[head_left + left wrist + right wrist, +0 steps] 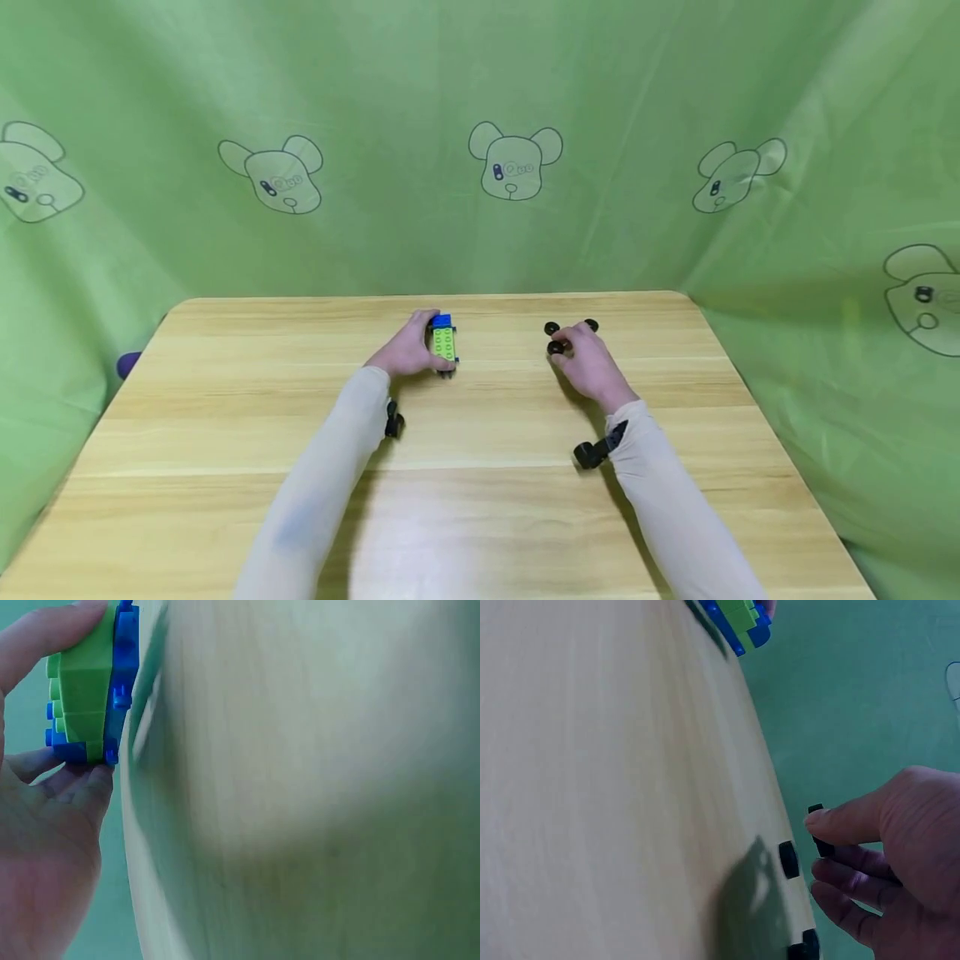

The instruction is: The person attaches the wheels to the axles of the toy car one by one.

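My left hand grips a toy car body built of green and blue bricks, its thumb at the near end and fingers at the far end. In the left wrist view the car body shows short blue pegs along its lower blue part. My right hand pinches a small black wheel between thumb and fingers, raised off the table. Two more black wheels, one at the left and one at the right, lie on the table beside this hand.
The wooden table has its far edge just beyond the hands. Green curtains with bear-head drawings hang behind and at both sides. A purple object shows past the table's left edge. Each wrist carries a black camera.
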Demonstrator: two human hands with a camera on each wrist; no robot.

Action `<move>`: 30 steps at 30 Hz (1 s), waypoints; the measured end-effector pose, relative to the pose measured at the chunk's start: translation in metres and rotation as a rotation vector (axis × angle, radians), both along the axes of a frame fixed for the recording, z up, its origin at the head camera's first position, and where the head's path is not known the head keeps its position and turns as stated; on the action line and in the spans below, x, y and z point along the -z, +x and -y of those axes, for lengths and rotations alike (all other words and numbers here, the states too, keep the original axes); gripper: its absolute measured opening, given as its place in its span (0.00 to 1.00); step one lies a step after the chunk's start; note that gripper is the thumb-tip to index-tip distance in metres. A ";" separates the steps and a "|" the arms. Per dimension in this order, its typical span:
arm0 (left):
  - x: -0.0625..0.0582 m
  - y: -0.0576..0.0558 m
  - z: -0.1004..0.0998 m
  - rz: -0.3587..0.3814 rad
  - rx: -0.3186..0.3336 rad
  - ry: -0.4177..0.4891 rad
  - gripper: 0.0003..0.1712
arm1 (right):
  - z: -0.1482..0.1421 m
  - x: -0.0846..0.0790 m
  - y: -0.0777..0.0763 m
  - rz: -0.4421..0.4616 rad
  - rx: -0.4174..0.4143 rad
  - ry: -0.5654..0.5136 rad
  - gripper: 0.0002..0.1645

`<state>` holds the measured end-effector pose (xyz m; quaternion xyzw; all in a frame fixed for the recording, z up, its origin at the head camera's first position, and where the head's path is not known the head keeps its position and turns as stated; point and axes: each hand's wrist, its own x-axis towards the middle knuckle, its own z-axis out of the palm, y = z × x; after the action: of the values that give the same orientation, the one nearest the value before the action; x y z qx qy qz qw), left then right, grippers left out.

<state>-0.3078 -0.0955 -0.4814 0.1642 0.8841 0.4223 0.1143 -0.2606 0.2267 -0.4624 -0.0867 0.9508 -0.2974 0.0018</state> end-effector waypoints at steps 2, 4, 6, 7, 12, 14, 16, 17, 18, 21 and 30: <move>-0.001 0.002 0.000 -0.011 0.001 0.010 0.66 | 0.001 -0.003 0.002 -0.005 -0.003 -0.011 0.23; -0.002 0.005 0.001 -0.016 0.004 0.020 0.66 | 0.002 -0.007 0.004 -0.008 -0.010 -0.015 0.23; -0.003 0.008 0.001 -0.018 0.008 0.030 0.66 | 0.003 -0.011 0.006 -0.016 -0.019 -0.016 0.24; -0.004 0.009 0.001 -0.016 0.009 0.038 0.67 | 0.004 -0.013 0.007 -0.023 -0.024 -0.017 0.24; -0.008 0.016 0.003 -0.014 0.016 0.078 0.66 | 0.008 -0.023 0.012 -0.068 -0.045 -0.022 0.23; -0.008 0.018 0.004 -0.020 0.019 0.086 0.65 | 0.010 -0.026 0.014 -0.079 -0.052 -0.018 0.23; -0.009 0.021 0.004 -0.029 0.023 0.081 0.65 | 0.012 -0.029 0.016 -0.087 -0.059 -0.020 0.22; -0.009 0.022 0.004 -0.035 0.026 0.077 0.65 | 0.013 -0.031 0.017 -0.092 -0.062 -0.022 0.22; -0.010 0.024 0.003 -0.043 0.029 0.075 0.65 | 0.014 -0.032 0.018 -0.097 -0.065 -0.023 0.22; -0.010 0.029 0.003 -0.061 0.037 0.075 0.65 | 0.017 -0.036 0.021 -0.122 -0.083 -0.033 0.22; -0.014 0.046 0.001 -0.039 0.024 0.247 0.61 | 0.024 -0.048 0.030 -0.171 -0.117 -0.037 0.22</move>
<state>-0.2616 -0.0963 -0.4673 0.1956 0.8254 0.5234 0.0809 -0.2304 0.2022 -0.4147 -0.1669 0.9351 -0.3060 -0.0635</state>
